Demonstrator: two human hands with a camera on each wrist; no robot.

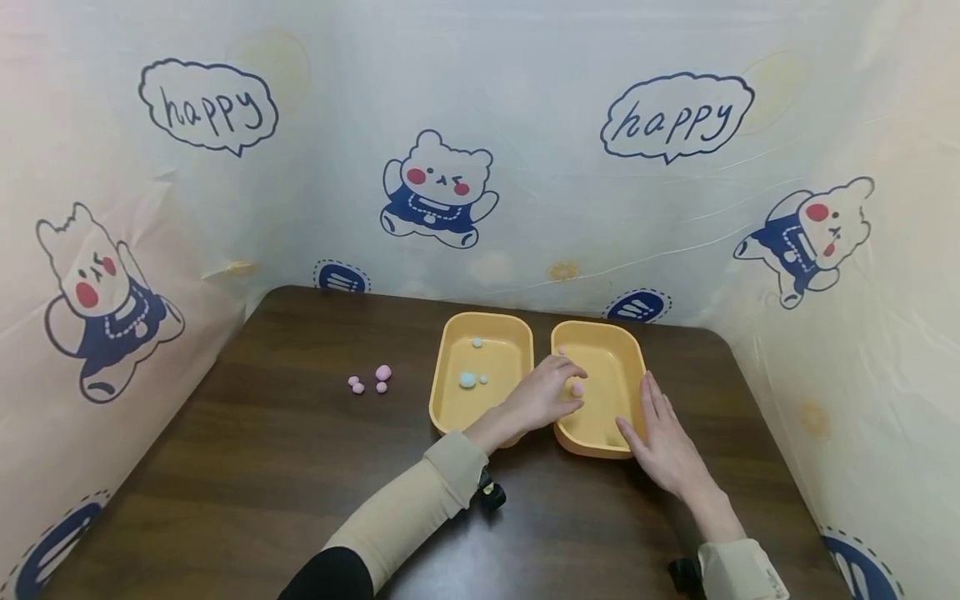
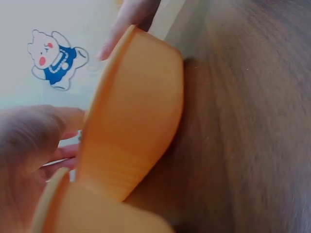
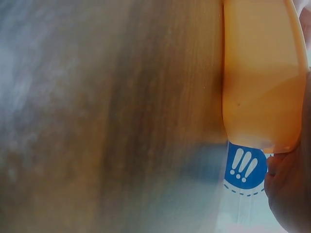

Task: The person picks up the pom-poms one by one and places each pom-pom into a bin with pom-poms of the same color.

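Observation:
In the head view my left hand reaches over the left rim of the right-hand yellow tray. Its fingers and thumb are spread apart, with a small pink ball in the gap between them. Another pink ball shows beyond my knuckles, inside that tray. My right hand rests against the tray's right side, fingers straight along the outer wall and thumb at the near right rim. The left wrist view shows my left hand blurred beside the tray's wall.
A second yellow tray stands left of the first, under my left forearm, holding a large blue ball and smaller blue ones. Several pink balls lie on the dark wooden table farther left. A printed curtain hangs behind.

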